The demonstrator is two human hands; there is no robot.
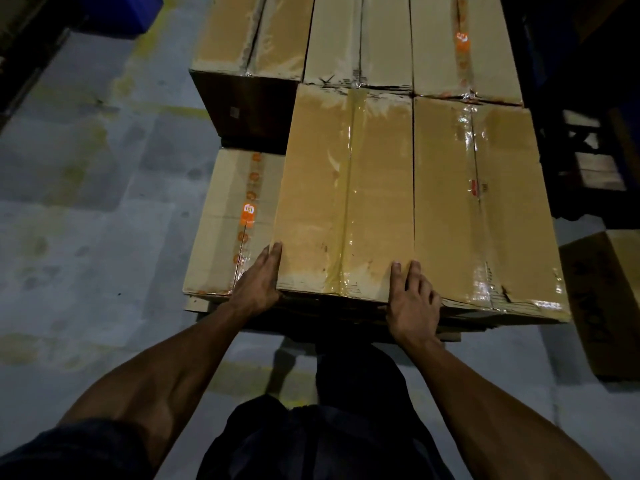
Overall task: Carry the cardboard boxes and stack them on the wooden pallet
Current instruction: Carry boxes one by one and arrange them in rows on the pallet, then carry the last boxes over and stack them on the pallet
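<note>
A taped cardboard box (346,188) lies on top of the stack in front of me, its near edge toward me. My left hand (258,282) presses flat against the box's left near corner, fingers straight along its side. My right hand (412,299) rests on the box's near edge, fingers straight on the top face. Right beside it sits a second top box (485,209) with glossy tape. A lower box (225,220) with orange printed tape lies to the left. More boxes (381,36) fill the far row. The wooden pallet (450,336) barely shows under the stack.
Grey concrete floor (86,220) with faded yellow lines spreads to the left. Another cardboard box (609,306) stands on the floor at the right. Dark shelving (588,150) rises at the far right, and a blue bin (121,12) sits at top left.
</note>
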